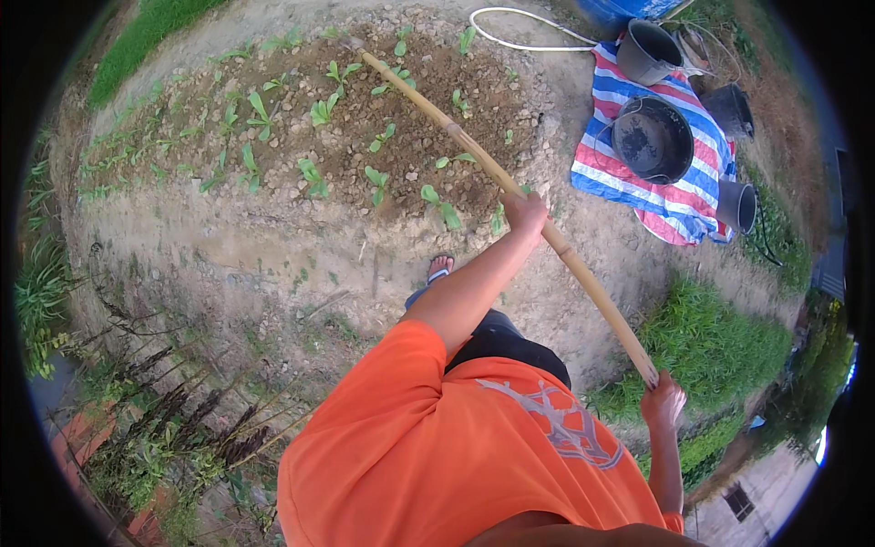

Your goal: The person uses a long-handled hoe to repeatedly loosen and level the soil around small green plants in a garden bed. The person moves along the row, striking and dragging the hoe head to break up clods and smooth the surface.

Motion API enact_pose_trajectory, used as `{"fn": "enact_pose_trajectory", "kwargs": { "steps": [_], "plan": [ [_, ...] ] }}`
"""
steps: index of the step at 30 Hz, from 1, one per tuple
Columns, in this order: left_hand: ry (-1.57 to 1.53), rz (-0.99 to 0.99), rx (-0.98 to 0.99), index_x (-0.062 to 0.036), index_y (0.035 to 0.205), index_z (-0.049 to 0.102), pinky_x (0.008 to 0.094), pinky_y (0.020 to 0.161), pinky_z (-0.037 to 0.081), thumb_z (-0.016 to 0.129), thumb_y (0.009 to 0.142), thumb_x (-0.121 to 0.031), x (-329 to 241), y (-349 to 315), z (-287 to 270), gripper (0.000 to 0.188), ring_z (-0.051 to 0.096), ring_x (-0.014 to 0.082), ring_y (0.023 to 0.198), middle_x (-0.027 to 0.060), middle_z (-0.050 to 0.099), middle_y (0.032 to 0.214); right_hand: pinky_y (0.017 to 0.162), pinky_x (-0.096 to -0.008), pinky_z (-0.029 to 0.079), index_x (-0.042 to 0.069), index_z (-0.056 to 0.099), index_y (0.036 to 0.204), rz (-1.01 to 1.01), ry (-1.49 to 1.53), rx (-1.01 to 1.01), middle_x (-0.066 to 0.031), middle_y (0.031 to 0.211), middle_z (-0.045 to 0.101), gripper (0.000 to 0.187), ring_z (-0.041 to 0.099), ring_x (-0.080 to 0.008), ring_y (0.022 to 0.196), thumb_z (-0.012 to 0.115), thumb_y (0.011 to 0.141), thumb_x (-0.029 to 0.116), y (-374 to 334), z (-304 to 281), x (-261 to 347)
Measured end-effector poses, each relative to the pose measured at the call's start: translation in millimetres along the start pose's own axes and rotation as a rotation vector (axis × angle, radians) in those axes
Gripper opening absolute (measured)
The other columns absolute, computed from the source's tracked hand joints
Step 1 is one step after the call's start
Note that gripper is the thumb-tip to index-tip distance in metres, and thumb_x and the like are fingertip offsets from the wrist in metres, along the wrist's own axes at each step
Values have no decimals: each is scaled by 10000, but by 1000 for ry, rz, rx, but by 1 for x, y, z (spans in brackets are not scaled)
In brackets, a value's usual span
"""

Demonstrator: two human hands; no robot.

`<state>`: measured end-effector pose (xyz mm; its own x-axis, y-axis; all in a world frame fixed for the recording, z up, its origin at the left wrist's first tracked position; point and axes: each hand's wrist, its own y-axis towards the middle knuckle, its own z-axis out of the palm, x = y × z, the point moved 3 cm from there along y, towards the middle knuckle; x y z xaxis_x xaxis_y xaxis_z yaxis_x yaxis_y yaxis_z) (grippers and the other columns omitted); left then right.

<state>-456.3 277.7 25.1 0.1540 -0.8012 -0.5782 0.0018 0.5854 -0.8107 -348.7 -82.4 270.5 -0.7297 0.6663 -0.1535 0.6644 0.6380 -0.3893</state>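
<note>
A long bamboo pole [492, 170] runs slantwise from the planted soil at the upper left down to my right side. My left hand [526, 213] is wrapped round its middle. Lower down, at the near end, my right hand [663, 399] is closed on the pole. Its far tip reaches the back edge of the bed, and whether a tool head is fixed there I cannot make out. Young leafy seedlings [322, 110] stand in rows in the brown, crumbly soil [428, 118] beneath and left of the pole.
On the right, black buckets [653, 139] rest on a striped tarp [606, 173]. A white hose [524, 12] curls beside a blue container [624, 9]. My sandalled foot [440, 267] is on the dirt path below the bed. Grass [720, 342] grows near my right hand; dry stalks [196, 410] stand lower left.
</note>
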Motion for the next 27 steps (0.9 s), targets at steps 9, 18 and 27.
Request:
{"fn": "enact_pose_trajectory", "kwargs": {
  "steps": [9, 18, 27],
  "plan": [
    [420, 282, -298, 79, 1046, 448, 380, 464, 502, 614, 859, -99, -93, 174, -141, 307, 607, 261, 573, 179, 592, 825, 625, -526, 518, 51, 519, 825, -205, 257, 91, -186, 682, 639, 152, 648, -410, 635, 629, 739, 113, 51, 68, 180],
    [518, 192, -328, 100, 1134, 420, 406, 673, 545, 662, 786, -64, -45, 137, -131, 454, 653, 333, 841, 237, 602, 1010, 656, -526, 520, 52, 524, 827, -142, 139, 237, -203, 719, 653, 128, 659, -414, 686, 612, 744, 93, 28, 70, 155],
    [609, 335, -285, 116, 1052, 428, 415, 765, 526, 687, 771, -77, -97, 107, -183, 428, 654, 364, 896, 262, 621, 941, 637, -530, 504, 55, 527, 826, -73, 145, 195, -212, 692, 639, 147, 648, -421, 681, 635, 738, 102, -21, 66, 205]
  ]
}}
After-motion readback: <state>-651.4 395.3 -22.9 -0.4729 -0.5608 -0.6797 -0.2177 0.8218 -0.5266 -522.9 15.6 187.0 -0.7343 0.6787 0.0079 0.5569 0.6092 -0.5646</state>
